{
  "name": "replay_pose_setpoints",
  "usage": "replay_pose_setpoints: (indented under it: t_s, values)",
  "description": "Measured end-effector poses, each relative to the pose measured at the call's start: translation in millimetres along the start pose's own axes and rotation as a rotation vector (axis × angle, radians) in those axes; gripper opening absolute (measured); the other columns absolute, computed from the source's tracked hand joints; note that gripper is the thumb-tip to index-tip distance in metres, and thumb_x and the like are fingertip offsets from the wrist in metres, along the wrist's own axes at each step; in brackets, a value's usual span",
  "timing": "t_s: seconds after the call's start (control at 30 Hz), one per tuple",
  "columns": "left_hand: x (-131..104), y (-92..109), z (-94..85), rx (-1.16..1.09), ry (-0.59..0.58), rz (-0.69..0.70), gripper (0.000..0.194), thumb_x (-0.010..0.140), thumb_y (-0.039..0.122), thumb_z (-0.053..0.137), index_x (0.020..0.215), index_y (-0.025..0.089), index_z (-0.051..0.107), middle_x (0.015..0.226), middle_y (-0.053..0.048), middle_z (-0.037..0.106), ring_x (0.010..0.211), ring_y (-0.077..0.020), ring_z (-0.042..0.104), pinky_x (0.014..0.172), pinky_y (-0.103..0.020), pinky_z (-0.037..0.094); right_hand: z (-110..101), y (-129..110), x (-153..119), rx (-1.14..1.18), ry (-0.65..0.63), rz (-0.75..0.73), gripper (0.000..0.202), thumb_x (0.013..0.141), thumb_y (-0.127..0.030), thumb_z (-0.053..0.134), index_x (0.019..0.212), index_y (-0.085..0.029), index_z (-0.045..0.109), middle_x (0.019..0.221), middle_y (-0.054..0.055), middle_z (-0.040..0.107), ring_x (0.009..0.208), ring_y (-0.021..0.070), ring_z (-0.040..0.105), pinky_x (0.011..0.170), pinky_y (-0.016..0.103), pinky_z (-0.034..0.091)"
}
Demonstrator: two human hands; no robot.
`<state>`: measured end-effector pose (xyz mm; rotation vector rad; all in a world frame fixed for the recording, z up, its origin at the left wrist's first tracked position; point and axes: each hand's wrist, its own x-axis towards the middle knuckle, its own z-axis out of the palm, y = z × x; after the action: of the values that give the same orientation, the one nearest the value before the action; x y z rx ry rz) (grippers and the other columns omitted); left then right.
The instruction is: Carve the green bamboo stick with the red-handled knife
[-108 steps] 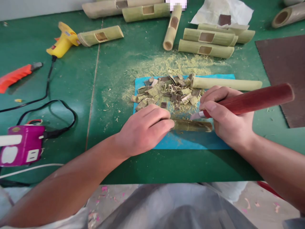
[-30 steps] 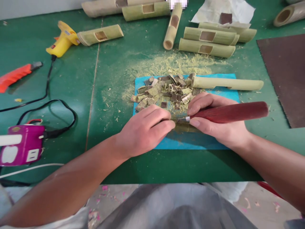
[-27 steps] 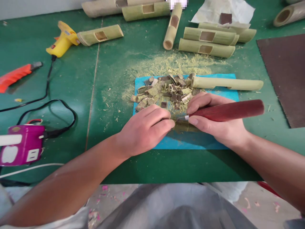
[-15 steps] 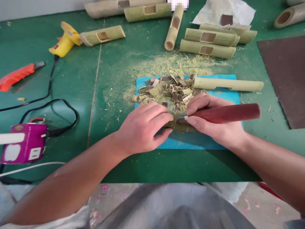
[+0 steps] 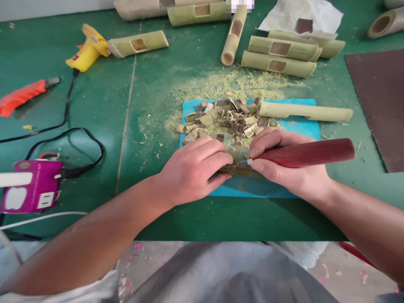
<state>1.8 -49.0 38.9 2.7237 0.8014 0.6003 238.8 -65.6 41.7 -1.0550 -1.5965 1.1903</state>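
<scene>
My right hand [image 5: 284,160] is closed around a carving knife [image 5: 312,152] with a thick reddish-brown wooden handle. Its short metal blade points left and touches a dark olive piece of bamboo [image 5: 241,170]. The left end of that piece is pinched between the thumb and fingers of my left hand [image 5: 197,168], which covers part of it. Both hands rest over a blue mat [image 5: 252,189]. Just beyond them lies a heap of brown and green chips [image 5: 227,120], with a pale bamboo tube [image 5: 315,111] at its right.
Notched bamboo tubes [image 5: 279,65] lie along the back, near a white sheet [image 5: 299,19]. At left are a yellow glue gun [image 5: 86,50], an orange utility knife [image 5: 25,97] and a purple power adapter [image 5: 33,185] with cables. A brown sheet [image 5: 378,105] covers the right side.
The carving knife's handle has swung slightly, its butt end shifting right. The bamboo piece stays in my left hand. The whole view has shifted a little.
</scene>
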Motion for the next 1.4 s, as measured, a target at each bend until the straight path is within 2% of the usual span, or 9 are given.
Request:
replay_pose_setpoints:
  t_s: [0.13, 0.37, 0.6, 0.9, 1.4]
  values:
    - [-0.2, 0.1, 0.2, -0.004, -0.006, -0.002, 0.010, 0.095, 0.024, 0.067, 0.101, 0.016, 0.067, 0.098, -0.007, 0.070, 0.085, -0.0183, 0.061, 0.078, -0.032, 0.051, 0.6, -0.2, 0.8, 0.003, 0.001, 0.003, 0.023, 0.074, -0.040, 0.089, 0.076, -0.027, 0.070, 0.075, -0.001, 0.071, 0.071, 0.0177, 0.065, 0.064, 0.033, 0.054]
    - [-0.7, -0.1, 0.9, 0.006, -0.008, -0.003, 0.010, 0.095, 0.024, 0.068, 0.101, 0.016, 0.067, 0.098, -0.007, 0.070, 0.086, -0.0187, 0.061, 0.079, -0.032, 0.051, 0.1, -0.7, 0.1, -0.002, 0.006, -0.062, 0.018, 0.077, -0.036, 0.086, 0.078, -0.027, 0.070, 0.077, -0.001, 0.072, 0.074, 0.0179, 0.066, 0.068, 0.035, 0.055]
    - [-1.1, -1.1, 0.8, 0.001, -0.004, 0.002, 0.011, 0.095, 0.025, 0.066, 0.102, 0.016, 0.067, 0.099, -0.007, 0.070, 0.088, -0.0189, 0.062, 0.081, -0.033, 0.052, 0.4, -2.6, 1.5, -0.018, 0.016, -0.047, 0.022, 0.077, -0.041, 0.086, 0.076, -0.027, 0.069, 0.076, 0.000, 0.071, 0.073, 0.0186, 0.065, 0.068, 0.035, 0.055]
    - [-0.6, -2.3, 1.7, -0.011, -0.002, 0.007, 0.011, 0.095, 0.024, 0.067, 0.102, 0.016, 0.068, 0.098, -0.007, 0.069, 0.086, -0.0199, 0.061, 0.078, -0.034, 0.052, 1.6, -0.1, 0.6, -0.052, -0.006, -0.116, 0.013, 0.078, -0.028, 0.082, 0.078, -0.028, 0.069, 0.079, -0.001, 0.072, 0.075, 0.0181, 0.066, 0.071, 0.036, 0.055]
    - [0.0, -0.9, 0.7, -0.019, -0.021, 0.009, 0.010, 0.096, 0.024, 0.066, 0.102, 0.016, 0.068, 0.099, -0.007, 0.070, 0.086, -0.0190, 0.061, 0.079, -0.033, 0.050, 4.9, -2.2, -3.4, -0.054, -0.016, -0.153, 0.013, 0.079, -0.017, 0.074, 0.077, -0.024, 0.064, 0.082, 0.000, 0.067, 0.075, 0.0153, 0.064, 0.070, 0.034, 0.052]
